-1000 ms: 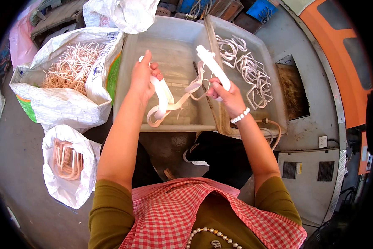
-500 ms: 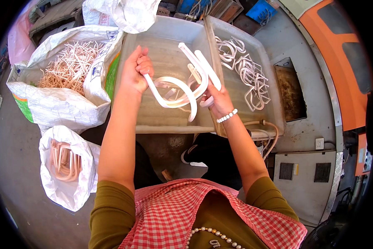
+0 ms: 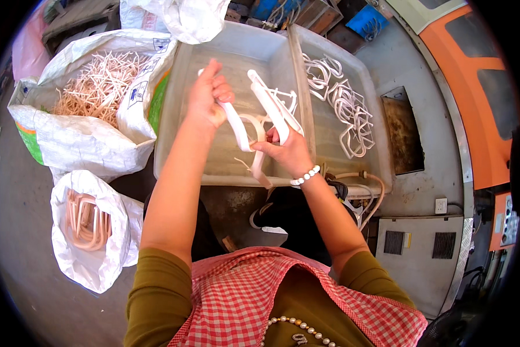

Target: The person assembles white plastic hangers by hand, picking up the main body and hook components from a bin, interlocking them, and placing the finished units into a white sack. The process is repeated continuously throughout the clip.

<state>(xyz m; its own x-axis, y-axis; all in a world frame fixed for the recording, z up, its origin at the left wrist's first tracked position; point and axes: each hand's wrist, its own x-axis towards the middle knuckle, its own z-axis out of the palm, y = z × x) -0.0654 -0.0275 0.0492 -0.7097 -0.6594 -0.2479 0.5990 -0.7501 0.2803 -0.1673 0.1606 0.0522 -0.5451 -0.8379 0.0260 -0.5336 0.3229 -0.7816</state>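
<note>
Over the left part of a translucent plastic bin (image 3: 182,124), both my hands work on glossy white bent plastic pieces. My left hand (image 3: 209,98) is closed round the upper end of a curved white plastic strip (image 3: 238,128), which runs down toward my right hand (image 3: 286,151). That hand is closed on a bent white plastic piece (image 3: 269,110) whose arms point up and away from me. A beige curved band (image 3: 260,165) hangs below the right fingers. Thin branching white sticks (image 3: 287,101) show behind the held pieces. Fingers hide where the pieces meet.
Similar bent white pieces (image 3: 352,118) lie tangled in a second bin at right. A large woven sack (image 3: 92,144) at left holds many thin pinkish sticks. Below it, a smaller white bag (image 3: 69,254) holds curved beige pieces. A hose (image 3: 381,196) loops by the right bin, beside a grey-and-orange machine (image 3: 454,75).
My left hand has moved right, closer to the right hand. The white loop spread between them has turned into a narrower strip, and the right-hand piece now points more upright.
</note>
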